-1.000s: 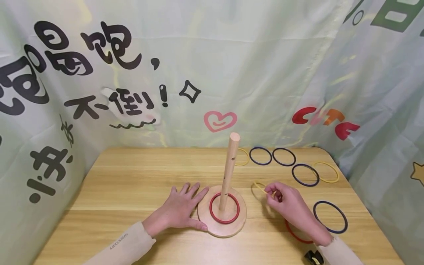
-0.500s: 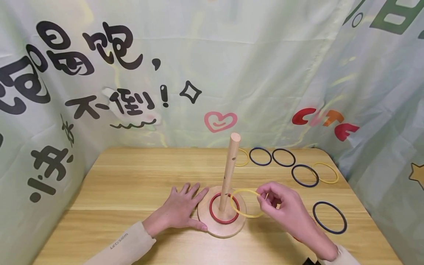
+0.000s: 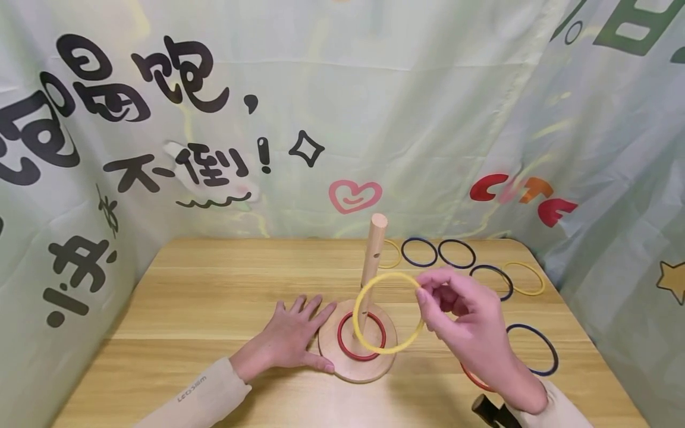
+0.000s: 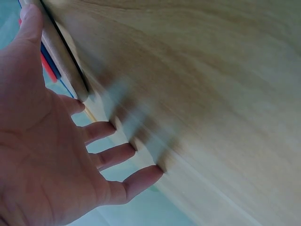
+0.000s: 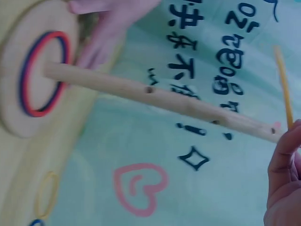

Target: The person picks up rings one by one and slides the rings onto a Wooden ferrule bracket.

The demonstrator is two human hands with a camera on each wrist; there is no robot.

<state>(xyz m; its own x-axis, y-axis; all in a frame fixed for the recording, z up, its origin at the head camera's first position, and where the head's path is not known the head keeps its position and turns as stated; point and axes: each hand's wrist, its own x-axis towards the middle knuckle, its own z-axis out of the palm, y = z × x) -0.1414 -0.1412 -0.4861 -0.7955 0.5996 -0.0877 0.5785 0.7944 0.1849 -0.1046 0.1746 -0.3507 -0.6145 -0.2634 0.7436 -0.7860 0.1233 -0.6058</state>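
Observation:
My right hand (image 3: 462, 312) pinches a yellow ring (image 3: 386, 351) by its right edge between thumb and fingers. In the head view this ring is raised and tilted, overlapping the upright wooden peg (image 3: 374, 249). The right wrist view shows it nearly edge-on near the peg's top. At the peg's foot, a red ring (image 3: 361, 358) lies around it on the round wooden base (image 3: 360, 373). A dark blue ring (image 5: 23, 80) shows under the red one in the right wrist view. My left hand (image 3: 297, 336) rests with spread fingers at the base's left side, its thumb touching the edge.
Behind the peg, a yellow ring (image 3: 395, 266) and blue rings (image 3: 419, 265) lie along the wooden table (image 3: 214, 285). More blue and yellow rings lie to the right. A red ring (image 3: 475, 380) is partly hidden under my right forearm. A printed curtain (image 3: 278, 226) surrounds the table.
My right hand has lifted the yellow ring from the table's right side and moved it left and up, in front of the peg. The left hand and base have stayed put.

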